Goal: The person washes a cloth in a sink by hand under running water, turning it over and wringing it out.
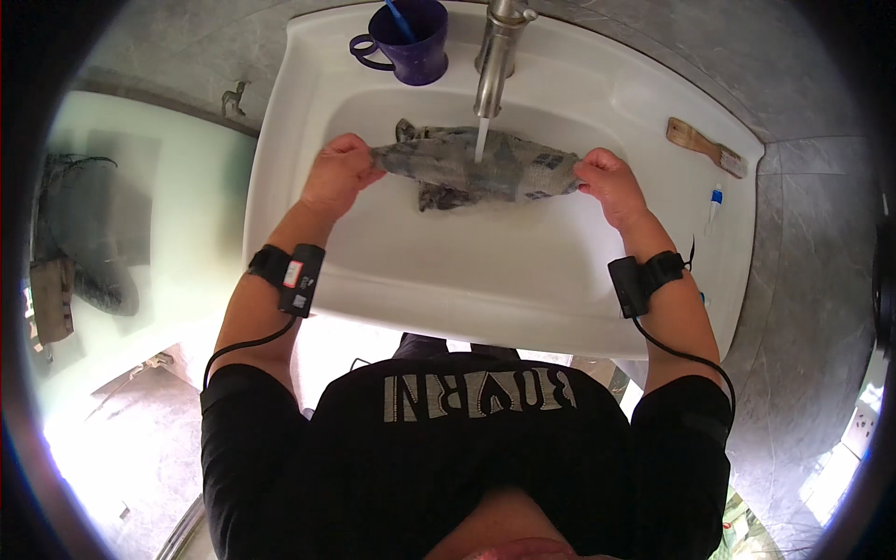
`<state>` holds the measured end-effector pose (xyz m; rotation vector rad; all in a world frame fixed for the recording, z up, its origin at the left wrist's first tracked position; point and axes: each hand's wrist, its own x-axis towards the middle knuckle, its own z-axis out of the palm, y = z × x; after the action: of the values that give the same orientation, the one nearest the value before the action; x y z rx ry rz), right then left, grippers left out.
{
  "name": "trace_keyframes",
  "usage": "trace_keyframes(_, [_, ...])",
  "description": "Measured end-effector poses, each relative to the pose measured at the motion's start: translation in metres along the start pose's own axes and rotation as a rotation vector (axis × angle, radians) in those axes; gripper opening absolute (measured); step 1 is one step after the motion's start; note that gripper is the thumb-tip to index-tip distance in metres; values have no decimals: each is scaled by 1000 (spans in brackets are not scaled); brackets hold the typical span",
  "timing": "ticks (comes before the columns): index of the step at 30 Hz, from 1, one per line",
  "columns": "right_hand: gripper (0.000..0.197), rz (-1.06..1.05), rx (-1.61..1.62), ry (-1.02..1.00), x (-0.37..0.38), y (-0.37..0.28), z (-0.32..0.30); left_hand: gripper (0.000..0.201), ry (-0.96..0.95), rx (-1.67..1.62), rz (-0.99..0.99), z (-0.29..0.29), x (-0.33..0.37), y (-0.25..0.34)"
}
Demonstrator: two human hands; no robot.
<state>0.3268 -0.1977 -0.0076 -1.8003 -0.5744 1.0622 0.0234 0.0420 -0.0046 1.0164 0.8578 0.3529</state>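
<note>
A wet grey patterned cloth (485,168) is stretched sideways over the basin of the white sink (485,291). My left hand (338,174) pinches its left end, and my right hand (611,187) pinches its right end. Water from the metal faucet (499,56) falls onto the middle of the cloth. Darker bunched parts of the fabric stick out above and below its left half. Whether it is a garment or a towel, I cannot tell.
A purple mug (417,45) holding a blue-handled item stands on the sink's back left rim. On the right ledge lie a wooden-handled brush (705,147) and a small tube with a blue cap (716,198). A grey tiled wall (812,243) borders the right side.
</note>
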Motion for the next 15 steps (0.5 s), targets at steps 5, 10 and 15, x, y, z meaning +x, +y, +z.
trace_keyframes(5, [13,-30,363,-47,-4,-18,-1,11,-10,-190,191,-8,-16,30])
trace_keyframes(10, [12,-85,346,-57,-9,-58,3,16,-85,-248,246,6,-30,55])
trace_keyframes(15, [13,37,127,-236,-11,-78,-18,21,-158,-170,244,7,-36,60])
